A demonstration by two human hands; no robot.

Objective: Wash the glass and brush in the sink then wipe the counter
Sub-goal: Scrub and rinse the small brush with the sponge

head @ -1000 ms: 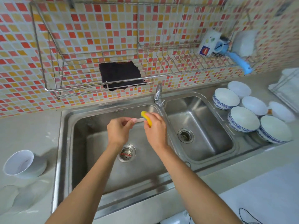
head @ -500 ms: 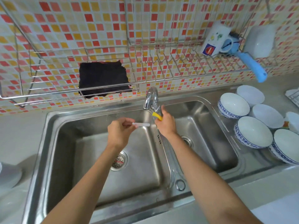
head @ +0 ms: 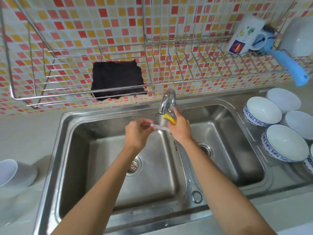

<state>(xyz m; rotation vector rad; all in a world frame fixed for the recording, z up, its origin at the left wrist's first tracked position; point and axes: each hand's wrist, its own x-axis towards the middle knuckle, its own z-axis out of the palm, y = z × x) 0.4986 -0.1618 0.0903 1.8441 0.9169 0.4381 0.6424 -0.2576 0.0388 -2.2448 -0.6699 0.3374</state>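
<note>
Over the left basin of a steel double sink (head: pixel 54 158), a person's left hand (head: pixel 137 135) pinches a pale brush (head: pixel 160 127) just below the faucet (head: pixel 166 100). The right hand (head: pixel 179 128), at the brush's 3 o'clock, curls around a yellow sponge (head: pixel 169 118), fingertips at the faucet. Blue-patterned bowls (head: pixel 263 110) sit at the sink's 3 o'clock. A black cloth (head: pixel 117 78) hangs at the faucet's 11 o'clock.
</note>
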